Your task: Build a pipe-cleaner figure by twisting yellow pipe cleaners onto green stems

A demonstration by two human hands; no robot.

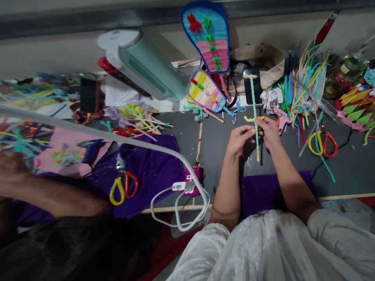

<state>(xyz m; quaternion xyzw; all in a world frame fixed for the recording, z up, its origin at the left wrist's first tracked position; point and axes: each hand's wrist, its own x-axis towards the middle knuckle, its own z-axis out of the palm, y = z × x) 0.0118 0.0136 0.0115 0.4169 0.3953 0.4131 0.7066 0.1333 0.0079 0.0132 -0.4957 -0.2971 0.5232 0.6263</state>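
A long pale green pipe cleaner point(253, 93) stands nearly lengthwise before me, its lower end yellowish. A short yellow pipe cleaner point(248, 118) crosses it around the middle, its left end curled. My left hand point(240, 139) pinches at the stem just below the crossing, thumb and fingertips together. From the other side, my right hand point(268, 132) is closed with its fingertips on the crossing, where the yellow piece passes under them. Behind the top of the stem lies a black phone point(252, 90). A pink glue gun point(283, 120) rests just beyond my right hand.
Yellow-and-red scissors point(322, 143) lie at right, near bundled pipe cleaners point(312, 82). Two paddle-shaped colourful crafts point(209, 50) stand at the back. A white cable point(175, 154) runs to a pink power socket point(193, 180). A co-worker's arm point(64, 193) is at left, beside purple cloth point(158, 168).
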